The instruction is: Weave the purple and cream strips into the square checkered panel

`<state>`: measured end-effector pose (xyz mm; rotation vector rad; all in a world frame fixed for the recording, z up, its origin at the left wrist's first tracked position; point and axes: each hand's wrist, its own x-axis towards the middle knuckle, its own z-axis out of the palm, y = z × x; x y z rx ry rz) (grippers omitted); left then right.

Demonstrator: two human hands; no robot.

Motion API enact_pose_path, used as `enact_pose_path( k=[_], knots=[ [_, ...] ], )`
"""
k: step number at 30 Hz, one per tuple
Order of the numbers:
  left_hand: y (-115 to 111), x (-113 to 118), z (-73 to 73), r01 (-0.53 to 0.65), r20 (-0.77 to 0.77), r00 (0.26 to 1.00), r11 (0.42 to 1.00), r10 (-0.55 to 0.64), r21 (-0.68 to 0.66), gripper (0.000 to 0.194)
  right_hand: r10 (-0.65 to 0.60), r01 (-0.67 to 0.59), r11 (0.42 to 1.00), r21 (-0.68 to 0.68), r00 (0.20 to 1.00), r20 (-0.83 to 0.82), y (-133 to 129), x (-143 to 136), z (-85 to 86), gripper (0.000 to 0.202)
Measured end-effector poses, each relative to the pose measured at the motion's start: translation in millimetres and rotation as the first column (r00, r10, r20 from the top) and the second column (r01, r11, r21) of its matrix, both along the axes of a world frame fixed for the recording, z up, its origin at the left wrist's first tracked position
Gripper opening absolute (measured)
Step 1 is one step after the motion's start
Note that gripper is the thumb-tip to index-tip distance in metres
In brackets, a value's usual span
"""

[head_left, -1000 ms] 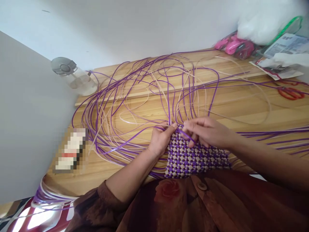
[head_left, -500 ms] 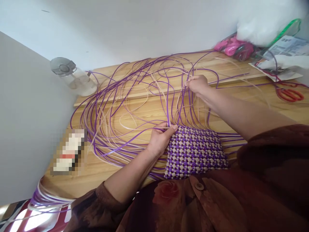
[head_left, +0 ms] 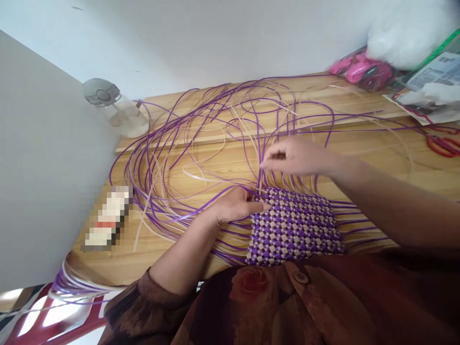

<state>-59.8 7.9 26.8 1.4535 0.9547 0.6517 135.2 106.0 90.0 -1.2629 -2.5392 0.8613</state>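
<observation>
A woven mat [head_left: 296,225] in a purple and beige check lies at the table's front edge, close to my body. My left hand [head_left: 237,205] grips its upper left corner, the thumb on top and the fingers partly hidden underneath. Just above that corner, my right hand [head_left: 287,155] is closed in a pinch at the purple and beige strips that rise from the mat's far edge. Which strip sits between its fingertips is hard to make out. Long loose strips [head_left: 143,158] fan out from the weave and curl across the table to the left and back.
On the wooden table [head_left: 223,165] a clear bottle with a grey lid [head_left: 117,108] stands back left. A blurred-out object [head_left: 108,218] lies at left. Red-handled scissors [head_left: 442,143], a pink bundle in plastic [head_left: 362,72] and white stuffing [head_left: 398,43] are at right.
My right hand has come down toward me, from far up the strips to just above the mat's corner. My left thumb has shifted slightly further onto the mat. The view has tilted a little.
</observation>
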Motion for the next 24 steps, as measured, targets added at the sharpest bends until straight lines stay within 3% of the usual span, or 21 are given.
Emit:
enact_pose_path(
  k=[2, 4, 7, 12, 16, 20, 22, 24],
  knots=[
    [1.3, 0.7, 0.6, 0.004, -0.054, 0.999, 0.998, -0.001, 0.065, 0.028, 0.168, -0.168, 0.986, 0.018, 0.985, -0.033, -33.5, -12.4, -3.6, 0.027],
    [3.0, 2.4, -1.6, 0.029, -0.064, 0.998, 0.993, -0.022, 0.118, 0.030, 0.222, -0.215, 0.969, 0.126, 0.974, -0.044, -53.6, -24.2, -10.2, 0.029],
    [5.4, 3.5, -7.5, 0.065, 0.003, 0.998, 0.988, -0.066, 0.141, 0.032, 0.216, -0.190, 0.957, 0.220, 0.972, -0.097, -61.0, -34.7, -18.7, 0.024],
    [5.8, 2.5, -10.6, 0.022, 0.019, 1.000, 0.993, -0.024, 0.117, 0.035, 0.113, -0.076, 0.984, 0.159, 0.964, -0.241, -55.6, -37.2, -19.5, 0.014],
    [4.5, 3.1, -9.0, 0.026, 0.003, 1.000, 0.993, -0.027, 0.113, 0.030, 0.092, -0.086, 0.996, 0.037, 0.972, -0.216, -59.8, -42.6, -19.3, 0.014],
    [4.4, 4.4, -12.1, -0.035, 0.126, 0.991, 0.999, 0.036, -0.008, 0.037, 0.024, -0.122, 0.969, -0.213, 0.911, -0.411, -57.3, -46.4, -18.8, 0.011],
    [5.0, 4.2, -12.8, 0.025, 0.195, 0.981, 0.989, 0.004, -0.144, 0.036, -0.099, -0.134, 0.914, -0.383, 0.841, -0.532, -39.2, -33.0, -12.7, 0.016],
    [5.5, 3.7, -11.7, 0.091, 0.238, 0.971, 0.956, -0.023, -0.280, 0.035, -0.259, -0.031, 0.897, -0.440, 0.771, -0.582, -6.6, -1.0, -2.9, 0.018]
  ],
)
